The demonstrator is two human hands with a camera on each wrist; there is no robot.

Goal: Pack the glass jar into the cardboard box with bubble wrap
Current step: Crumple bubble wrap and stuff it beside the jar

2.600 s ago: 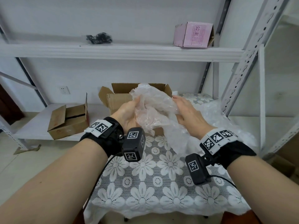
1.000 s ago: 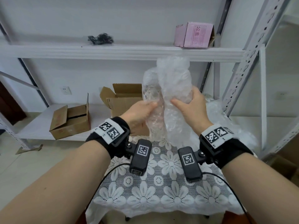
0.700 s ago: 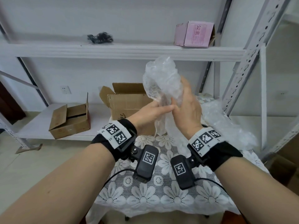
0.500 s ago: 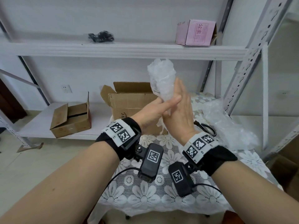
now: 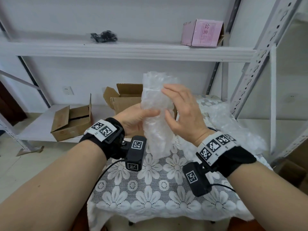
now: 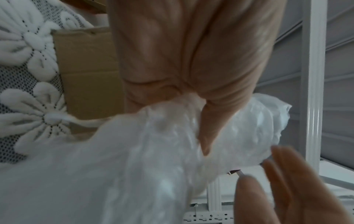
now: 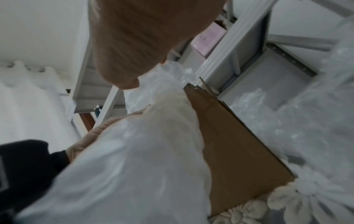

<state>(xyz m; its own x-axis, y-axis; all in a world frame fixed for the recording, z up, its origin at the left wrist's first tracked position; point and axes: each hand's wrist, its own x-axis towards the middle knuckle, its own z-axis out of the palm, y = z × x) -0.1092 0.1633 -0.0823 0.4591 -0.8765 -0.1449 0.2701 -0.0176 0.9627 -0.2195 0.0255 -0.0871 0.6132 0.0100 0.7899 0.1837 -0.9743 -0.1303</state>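
Note:
A tall roll of bubble wrap (image 5: 156, 114) stands upright in the air above the table, and whatever it holds is hidden by the cloudy plastic. My left hand (image 5: 138, 117) grips its middle from the left, thumb across the front (image 6: 210, 121). My right hand (image 5: 180, 110) hovers at its right side with fingers spread and straight (image 6: 287, 181). The open cardboard box (image 5: 126, 99) sits just behind the roll on the table, flaps up. In the right wrist view the roll (image 7: 143, 159) fills the foreground beside the box wall (image 7: 239, 144).
The table (image 5: 150, 189) wears a white floral lace cloth. A loose heap of bubble wrap (image 5: 230, 124) lies at its right. A second small cardboard box (image 5: 73, 122) sits on the low shelf at left. A pink box (image 5: 201, 33) and a black bundle (image 5: 103, 36) are on the upper shelf.
The wrap went from a loose sheet to a tight upright roll. My right palm, pressed flat against it half a second ago, has come off with fingers spread; the left hand keeps hold.

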